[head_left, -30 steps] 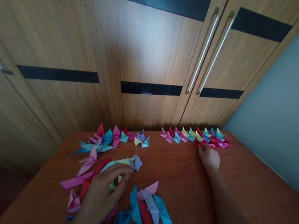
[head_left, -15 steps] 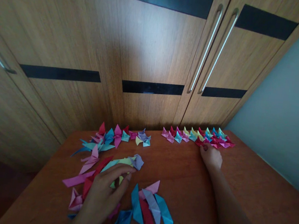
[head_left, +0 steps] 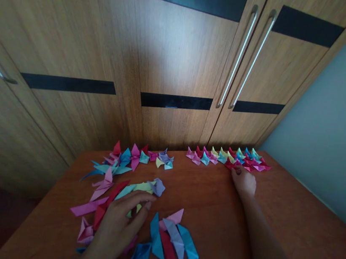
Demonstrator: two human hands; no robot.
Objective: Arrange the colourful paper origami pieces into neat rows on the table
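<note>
My right hand [head_left: 244,182] is at the front edge of the row of small folded paper boats, its fingers closed on a red paper boat [head_left: 229,164]. The fingertips partly hide that boat. Over the left side of the table, my left hand [head_left: 124,218] is loosely curled, a gap showing between thumb and index finger, with nothing seen in it. Beneath and beside it lie a pale green and yellow folded paper piece [head_left: 140,187], a lilac paper piece [head_left: 159,187] and a long red folded strip [head_left: 112,200].
Several paper boats [head_left: 205,158] line the table's back right. More folded paper [head_left: 135,157] stands at the back left. Blue, red and lilac folded strips [head_left: 174,236] and a dark blue boat [head_left: 140,256] lie near the front. A wooden cabinet [head_left: 183,54] rises behind the table [head_left: 208,202].
Both hands stay nearly where they were, with the right fingers still at the red boat. The whole view has shifted very slightly.
</note>
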